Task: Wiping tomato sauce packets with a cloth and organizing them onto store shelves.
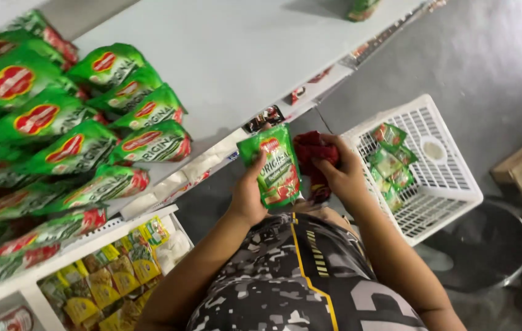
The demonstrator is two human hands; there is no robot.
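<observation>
A: Biggest first. White shelf (230, 55) runs across the top, mostly bare on its right half. Left half packed with green sauce pouches (58, 129), red oval labels, lying overlapped in rows.

B: Below that?

A: Lower shelf compartment (31, 288), yellow-green sachets (111, 276) stacked inside. Grey floor (488, 55) on the right. White plastic basket (451, 178) sits on the floor, tilted in the view, with a few small green packets (393, 162) lying in its left part. Dark round object at bottom right, can't tell what it is.

B: Person?

A: Camouflage-pattern shirt (298, 282) with a yellow stripe, both forearms up in front of the shelf edge.

B: Hands?

A: Left hand (249, 196), fingers closed around the lower left edge of one green pouch (276, 168), held upright between shelf and basket, off the shelf, printed face toward the camera. Right hand (341, 171), fingers clenched on a red cloth (313, 162), bunched up, touching the pouch's right side.

B: Pouch versus basket?

A: Just beside the basket's near rim, not in it. Cloth sits between pouch and basket.
</observation>
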